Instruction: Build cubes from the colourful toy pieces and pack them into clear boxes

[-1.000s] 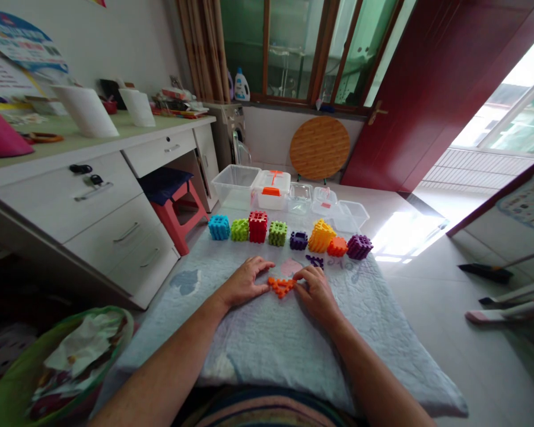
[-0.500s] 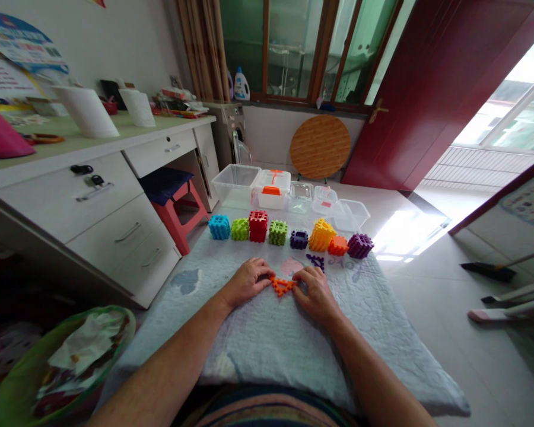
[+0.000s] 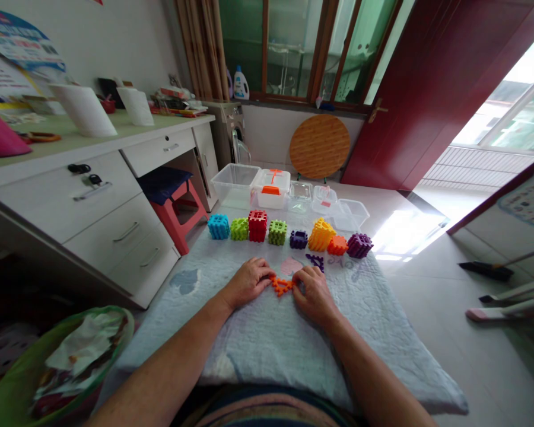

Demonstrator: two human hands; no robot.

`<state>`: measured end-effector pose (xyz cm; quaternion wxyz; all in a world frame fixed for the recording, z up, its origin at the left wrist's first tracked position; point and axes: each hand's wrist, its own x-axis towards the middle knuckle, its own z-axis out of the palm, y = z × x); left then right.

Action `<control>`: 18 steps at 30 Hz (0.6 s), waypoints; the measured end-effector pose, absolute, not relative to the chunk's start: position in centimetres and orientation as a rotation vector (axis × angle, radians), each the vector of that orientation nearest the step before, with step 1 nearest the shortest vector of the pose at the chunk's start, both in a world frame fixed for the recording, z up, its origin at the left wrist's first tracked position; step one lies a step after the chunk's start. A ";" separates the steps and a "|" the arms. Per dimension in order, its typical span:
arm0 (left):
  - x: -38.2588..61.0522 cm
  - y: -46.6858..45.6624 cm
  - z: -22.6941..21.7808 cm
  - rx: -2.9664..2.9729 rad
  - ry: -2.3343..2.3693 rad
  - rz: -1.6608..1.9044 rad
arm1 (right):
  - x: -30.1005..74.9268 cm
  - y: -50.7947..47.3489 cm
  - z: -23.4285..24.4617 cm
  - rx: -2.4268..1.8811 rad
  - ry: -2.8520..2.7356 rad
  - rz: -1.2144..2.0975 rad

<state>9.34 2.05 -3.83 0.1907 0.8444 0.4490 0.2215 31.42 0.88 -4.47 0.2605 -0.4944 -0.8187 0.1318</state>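
Note:
An orange triangular building piece (image 3: 282, 287) with notched edges lies on the pale blue quilted cloth (image 3: 267, 350). My left hand (image 3: 250, 280) pinches its left corner between thumb and fingers. At the right corner, my right hand (image 3: 312, 290) has its fingers closed on the same piece. Just beyond the right hand lies a dark purple triangular piece (image 3: 315, 263). Farther back stands a row of stacked interlocking blocks: blue (image 3: 218, 227), red (image 3: 257, 226), green (image 3: 277, 232), dark purple (image 3: 298, 239), yellow (image 3: 322, 235), orange (image 3: 337, 245) and purple (image 3: 360, 245).
Behind the blocks stand a clear plastic bin (image 3: 235, 178), a lidded box with orange latches (image 3: 271, 188) and smaller clear containers (image 3: 353, 214). A red stool (image 3: 184, 219) and white desk (image 3: 102, 207) are at left. A green wastebasket (image 3: 127, 332) sits at lower left.
Both hands stay on the orange triangular piece in nearly the same place. The whole view has shifted very slightly; the blocks have not moved.

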 end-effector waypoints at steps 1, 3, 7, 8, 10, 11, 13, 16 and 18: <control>9.4 2.0 -3.9 2.378 1.261 0.622 | 31.4 0.9 -4.4 -1.343 -2.218 0.354; 9.5 2.0 -3.9 2.393 1.261 0.616 | 31.3 0.8 -4.4 -1.352 -2.219 0.344; 9.7 2.0 -3.7 2.412 1.261 0.614 | 31.2 0.8 -4.2 -1.392 -2.222 0.317; 9.8 1.9 -3.7 2.417 1.259 0.622 | 31.2 0.7 -4.2 -1.402 -2.225 0.308; 9.9 1.9 -3.7 2.427 1.258 0.644 | 31.1 0.6 -4.1 -1.418 -2.233 0.288; 9.9 1.9 -3.7 2.431 1.259 0.655 | 31.1 0.6 -4.1 -1.425 -2.238 0.277; 9.9 1.9 -3.7 2.442 1.263 0.675 | 31.1 0.6 -4.1 -1.441 -2.246 0.258; 10.1 1.8 -3.5 2.470 1.270 0.698 | 31.0 0.6 -4.1 -1.467 -2.247 0.240; 10.2 1.8 -3.4 2.489 1.270 0.717 | 31.0 0.6 -4.0 -1.469 -2.250 0.233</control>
